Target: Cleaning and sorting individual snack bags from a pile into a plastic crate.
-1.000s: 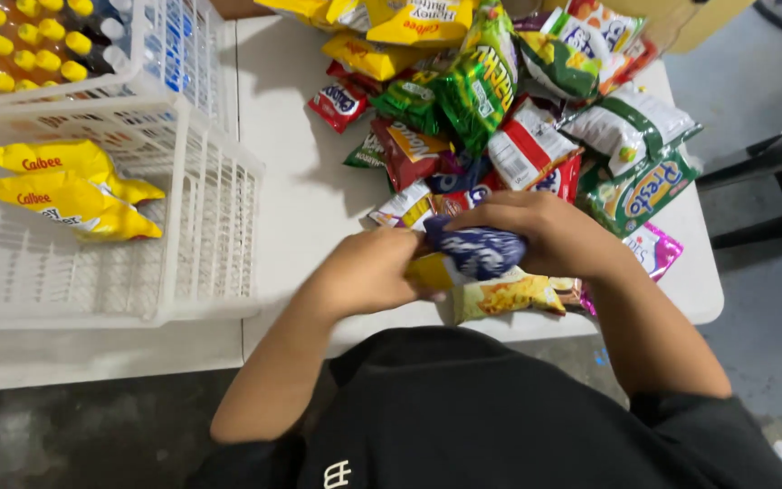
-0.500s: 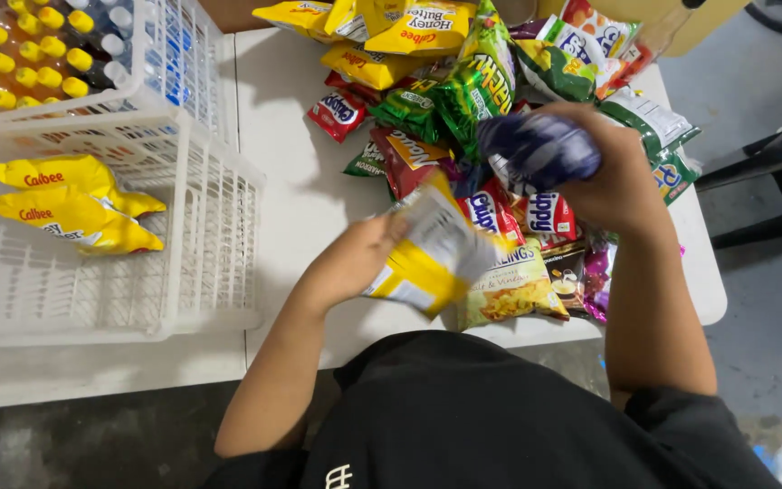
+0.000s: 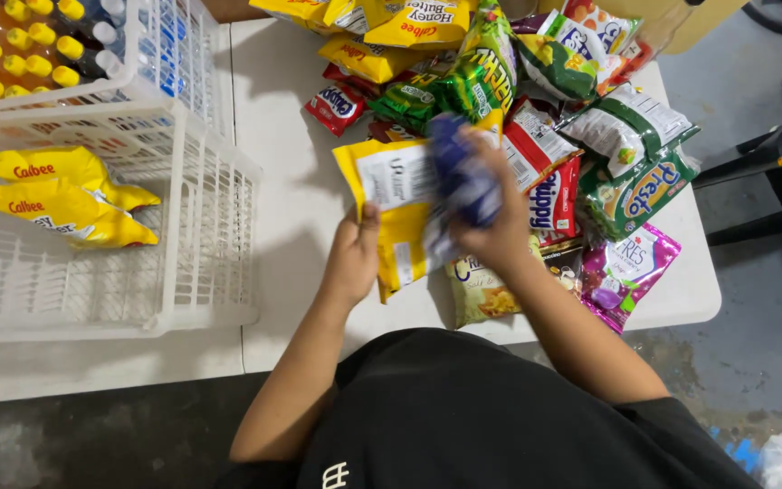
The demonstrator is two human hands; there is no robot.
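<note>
My left hand (image 3: 353, 256) grips a yellow snack bag (image 3: 389, 195) by its lower left edge, back side up, over the white table (image 3: 282, 118). Just to its right, my right hand (image 3: 491, 226) holds a blue snack bag (image 3: 460, 177), which is blurred. Both hands hover in front of a heap of snack bags (image 3: 536, 100) in green, red, yellow and purple. Two yellow snack bags (image 3: 61, 204) lie in the white plastic basket (image 3: 201, 226) on the left.
A second white basket (image 3: 151, 50) at the back left holds bottles with yellow caps. A cream snack bag (image 3: 481, 294) and a purple one (image 3: 631, 272) lie near the table's front edge. A dark chair or stand (image 3: 771, 172) is at the right on the concrete floor.
The hands were together on the bags, then my right hand lifted the blue bag toward the heap and has come back down beside the yellow bag, which my left hand has turned flat.
</note>
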